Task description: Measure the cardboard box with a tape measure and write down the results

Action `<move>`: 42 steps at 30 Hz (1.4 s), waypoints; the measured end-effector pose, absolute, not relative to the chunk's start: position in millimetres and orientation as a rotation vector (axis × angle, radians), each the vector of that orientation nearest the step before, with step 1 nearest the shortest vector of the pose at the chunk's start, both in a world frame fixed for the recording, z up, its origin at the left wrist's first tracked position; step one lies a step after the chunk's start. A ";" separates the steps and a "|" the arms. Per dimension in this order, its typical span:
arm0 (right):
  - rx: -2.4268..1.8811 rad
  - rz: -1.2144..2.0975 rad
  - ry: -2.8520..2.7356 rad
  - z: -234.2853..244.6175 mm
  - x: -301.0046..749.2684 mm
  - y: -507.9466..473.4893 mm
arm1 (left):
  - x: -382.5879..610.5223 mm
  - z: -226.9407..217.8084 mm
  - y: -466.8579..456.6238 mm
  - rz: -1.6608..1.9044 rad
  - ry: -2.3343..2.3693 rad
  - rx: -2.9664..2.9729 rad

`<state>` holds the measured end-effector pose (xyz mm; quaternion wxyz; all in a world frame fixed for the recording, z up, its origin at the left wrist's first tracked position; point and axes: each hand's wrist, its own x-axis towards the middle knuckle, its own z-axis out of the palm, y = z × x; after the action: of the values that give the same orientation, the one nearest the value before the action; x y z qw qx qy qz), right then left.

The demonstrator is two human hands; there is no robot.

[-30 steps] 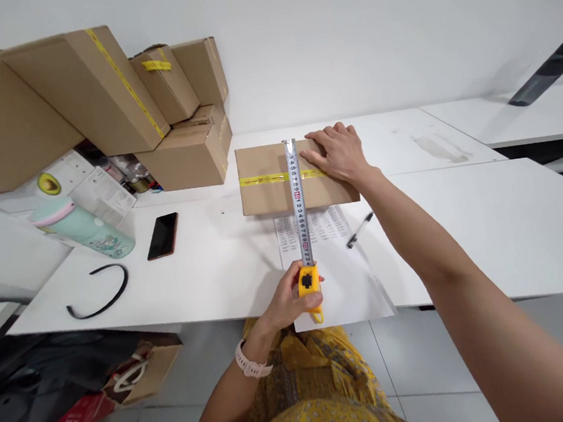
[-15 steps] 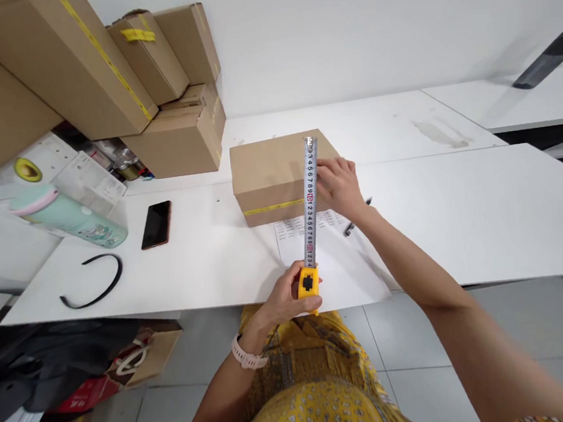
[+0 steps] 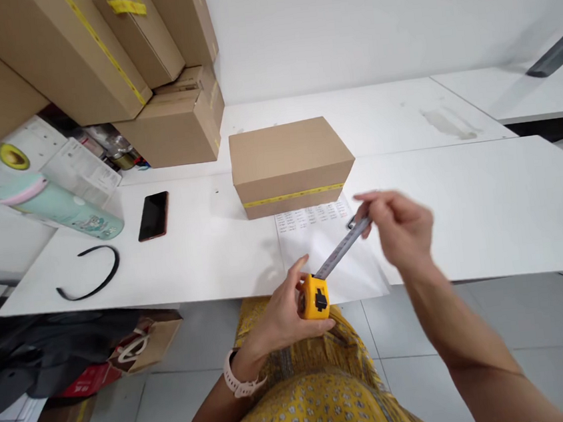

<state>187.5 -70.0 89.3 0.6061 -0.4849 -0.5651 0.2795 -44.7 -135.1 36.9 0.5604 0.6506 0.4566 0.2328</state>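
My left hand (image 3: 285, 311) is wrapped round the yellow case of a tape measure (image 3: 315, 297) at the table's front edge. From the case a silver blade (image 3: 341, 250) runs up and right to my right hand (image 3: 405, 228), which is slightly blurred and pinches the blade's free end. Under the blade lies a white sheet of paper (image 3: 353, 277) with rows of writing. A dark pen, mostly hidden, shows near the right fingertips. Beyond the paper rests a closed cardboard box (image 3: 288, 153) with a yellow tape strip, touched by neither hand.
Several cardboard boxes (image 3: 177, 131) are stacked at the back left. A phone (image 3: 154, 216), a mint-green bottle (image 3: 67, 210) and a black headband (image 3: 112, 276) lie on the left of the white table (image 3: 205, 246). A dark object (image 3: 556, 51) stands at the far right.
My right hand has moved from the box toward me and to the right. The blade has swung off the box, and less of it shows. The left hand still holds the case.
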 end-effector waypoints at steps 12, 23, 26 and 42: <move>-2.012 0.260 -1.367 9.9 224.3 -32.8 | -86.0 43.2 -95.9 0.712 1.587 1.992; -2.025 0.472 -1.456 -11.1 267.7 6.3 | -92.8 41.1 -26.3 0.054 1.927 2.466; -1.649 0.706 -1.096 -1.4 282.4 -21.3 | -76.9 40.3 -36.7 0.173 1.730 2.601; -1.215 1.234 -0.988 22.9 219.7 -50.2 | 24.8 5.0 -37.4 -0.046 1.014 2.527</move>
<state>219.7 -50.2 22.9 0.5427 -0.5118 -0.4163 0.5199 24.8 -37.4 5.0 0.2075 0.9077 0.3643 -0.0164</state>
